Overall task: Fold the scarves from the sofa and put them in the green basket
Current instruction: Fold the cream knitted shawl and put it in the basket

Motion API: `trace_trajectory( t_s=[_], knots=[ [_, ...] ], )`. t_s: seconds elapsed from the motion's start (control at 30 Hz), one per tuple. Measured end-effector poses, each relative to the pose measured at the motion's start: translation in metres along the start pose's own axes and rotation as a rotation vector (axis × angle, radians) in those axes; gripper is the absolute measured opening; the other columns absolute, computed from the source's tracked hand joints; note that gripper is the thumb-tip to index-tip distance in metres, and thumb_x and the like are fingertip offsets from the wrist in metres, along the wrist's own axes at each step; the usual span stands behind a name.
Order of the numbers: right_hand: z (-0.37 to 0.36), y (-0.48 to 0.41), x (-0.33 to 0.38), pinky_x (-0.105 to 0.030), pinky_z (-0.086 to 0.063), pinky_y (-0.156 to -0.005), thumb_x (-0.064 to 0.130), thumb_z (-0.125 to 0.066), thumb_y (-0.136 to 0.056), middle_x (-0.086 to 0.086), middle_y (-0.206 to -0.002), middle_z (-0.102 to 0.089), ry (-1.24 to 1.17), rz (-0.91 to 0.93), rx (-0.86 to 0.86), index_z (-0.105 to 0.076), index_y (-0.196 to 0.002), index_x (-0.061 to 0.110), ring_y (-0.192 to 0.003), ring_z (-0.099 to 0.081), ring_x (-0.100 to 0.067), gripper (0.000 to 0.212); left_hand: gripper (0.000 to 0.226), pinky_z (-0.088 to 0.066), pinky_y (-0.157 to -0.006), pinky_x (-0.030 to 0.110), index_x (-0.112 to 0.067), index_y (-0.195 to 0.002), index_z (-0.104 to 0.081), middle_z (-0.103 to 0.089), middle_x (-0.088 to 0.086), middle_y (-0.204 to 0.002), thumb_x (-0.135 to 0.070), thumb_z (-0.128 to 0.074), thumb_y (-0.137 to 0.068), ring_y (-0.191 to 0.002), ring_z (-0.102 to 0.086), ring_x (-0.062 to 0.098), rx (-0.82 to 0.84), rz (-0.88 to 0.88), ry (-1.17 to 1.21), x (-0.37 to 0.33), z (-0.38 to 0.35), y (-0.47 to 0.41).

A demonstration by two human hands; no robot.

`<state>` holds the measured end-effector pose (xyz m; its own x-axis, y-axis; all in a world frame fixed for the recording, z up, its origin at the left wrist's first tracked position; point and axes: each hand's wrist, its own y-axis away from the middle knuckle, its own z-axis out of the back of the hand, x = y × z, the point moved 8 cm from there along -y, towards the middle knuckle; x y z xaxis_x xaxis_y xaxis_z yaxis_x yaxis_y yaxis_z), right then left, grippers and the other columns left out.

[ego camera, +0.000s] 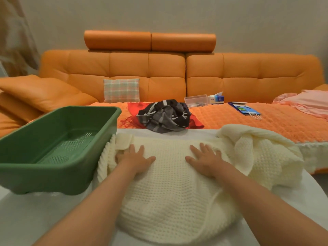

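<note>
Cream knit scarf [170, 183] on worktop [35, 219]: my left hand [136, 161] and right hand [204, 161] lie flat, fingers spread, gripping nothing, smoothing it for folding. Basket [44, 174] sits close, left of frame.

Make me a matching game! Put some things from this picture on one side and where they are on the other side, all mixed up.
Things:
1. cream scarf
2. green basket
3. striped scarf
4. checked pillow

Places:
A. leaning on the sofa back
B. under the left hand and the right hand
C. lying on the red scarf
D. just left of the cream scarf

Pairs: 1-B, 2-D, 3-C, 4-A
</note>
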<state>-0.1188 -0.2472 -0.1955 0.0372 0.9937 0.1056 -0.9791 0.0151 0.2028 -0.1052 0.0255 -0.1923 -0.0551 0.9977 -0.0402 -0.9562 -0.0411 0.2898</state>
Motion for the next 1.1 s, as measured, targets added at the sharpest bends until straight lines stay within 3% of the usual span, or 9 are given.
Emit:
trace_trajectory(
  t_s=[0.1, 0.2, 0.27, 0.37, 0.47, 0.73, 0.9, 1.0, 1.1],
  knots=[
    [-0.001, -0.005, 0.009, -0.059, 0.006, -0.120, 0.068, -0.021, -0.097, -0.005, -0.166, 0.013, -0.011, 0.047, -0.012, 0.000, -0.158, 0.038, -0.153, 0.013, -0.023, 0.071, 0.078, -0.025, -0.113, 0.050, -0.023, -0.157, -0.016, -0.019, 0.012, -0.161, -0.068, -0.028, -0.095, -0.146, -0.022, 0.033, -0.191, -0.015, -0.071, -0.012, 0.016, 0.005],
    [0.011, 0.005, 0.020, -0.055, 0.000, -0.121, 0.056, -0.031, -0.101, -0.005, -0.167, 0.005, 0.002, 0.106, -0.086, -0.013, -0.158, 0.033, -0.154, 0.007, -0.022, 0.065, 0.049, -0.035, -0.104, 0.042, -0.022, -0.139, -0.047, -0.045, 0.005, -0.140, -0.046, -0.044, -0.097, -0.128, -0.042, 0.026, -0.379, -0.249, -0.079, -0.044, 0.038, 0.022],
    [0.024, 0.022, 0.029, -0.048, -0.010, -0.123, 0.046, -0.040, -0.101, -0.004, -0.167, -0.010, 0.032, 0.195, -0.193, -0.029, -0.154, 0.032, -0.153, -0.009, -0.022, 0.056, 0.048, -0.035, -0.105, 0.043, -0.027, -0.136, -0.051, -0.044, 0.004, -0.140, -0.051, -0.049, -0.094, -0.127, -0.041, 0.025, -0.289, -0.385, -0.046, -0.064, 0.034, 0.037],
    [0.026, 0.054, 0.037, -0.041, -0.025, -0.116, 0.042, -0.046, -0.099, 0.001, -0.160, -0.027, -0.007, 0.278, -0.177, -0.044, -0.145, 0.035, -0.145, -0.028, -0.019, 0.047, 0.102, -0.011, -0.118, 0.057, -0.042, -0.155, -0.013, -0.002, 0.002, -0.165, -0.087, -0.050, -0.071, -0.151, -0.004, 0.030, 0.132, -0.372, -0.042, -0.071, -0.005, 0.053],
    [0.014, 0.082, 0.030, -0.043, -0.024, -0.118, 0.053, -0.047, -0.095, 0.003, -0.163, -0.021, -0.022, 0.245, -0.030, -0.040, -0.147, 0.040, -0.147, -0.024, -0.019, 0.055, 0.130, 0.009, -0.114, 0.066, -0.047, -0.150, 0.018, 0.030, 0.001, -0.160, -0.099, -0.049, -0.052, -0.148, 0.025, 0.030, 0.226, -0.356, -0.096, -0.071, -0.027, 0.059],
    [0.024, 0.121, -0.048, -0.045, -0.027, -0.117, 0.053, -0.044, -0.096, -0.001, -0.160, -0.029, 0.176, 0.049, 0.065, -0.029, -0.154, 0.033, -0.144, -0.032, -0.026, 0.063, 0.103, 0.013, -0.114, 0.065, -0.035, -0.157, 0.000, 0.013, 0.007, -0.165, -0.087, -0.039, -0.077, -0.151, 0.012, 0.032, 0.025, -0.326, -0.176, -0.093, -0.004, 0.046],
    [0.024, 0.123, -0.055, -0.045, -0.030, -0.115, 0.035, -0.046, -0.093, -0.007, -0.154, -0.036, 0.272, 0.005, 0.120, -0.032, -0.151, 0.027, -0.139, -0.037, -0.029, 0.060, 0.058, -0.030, -0.109, 0.044, -0.031, -0.134, -0.045, -0.032, -0.003, -0.144, -0.053, -0.062, -0.083, -0.135, -0.030, 0.022, -0.201, -0.626, -0.023, -0.149, 0.018, 0.101],
    [0.017, 0.132, -0.037, -0.043, -0.010, -0.124, 0.018, -0.056, -0.090, -0.003, -0.167, -0.003, 0.216, 0.094, 0.165, -0.009, -0.159, 0.033, -0.154, -0.003, -0.025, 0.085, 0.101, -0.016, -0.117, 0.053, -0.035, -0.152, -0.023, -0.013, -0.004, -0.160, -0.082, -0.058, -0.069, -0.148, -0.011, 0.026, 0.101, -0.599, -0.048, -0.147, -0.020, 0.117],
    [0.002, 0.147, -0.026, -0.053, -0.007, -0.123, 0.010, -0.057, -0.089, 0.005, -0.166, 0.014, 0.116, 0.110, 0.274, 0.007, -0.156, 0.044, -0.153, 0.008, -0.018, 0.098, 0.128, 0.008, -0.120, 0.056, -0.037, -0.155, 0.014, 0.024, -0.006, -0.162, -0.091, -0.055, -0.062, -0.149, 0.022, 0.020, 0.197, -0.635, -0.178, -0.135, -0.039, 0.126]
  ],
)
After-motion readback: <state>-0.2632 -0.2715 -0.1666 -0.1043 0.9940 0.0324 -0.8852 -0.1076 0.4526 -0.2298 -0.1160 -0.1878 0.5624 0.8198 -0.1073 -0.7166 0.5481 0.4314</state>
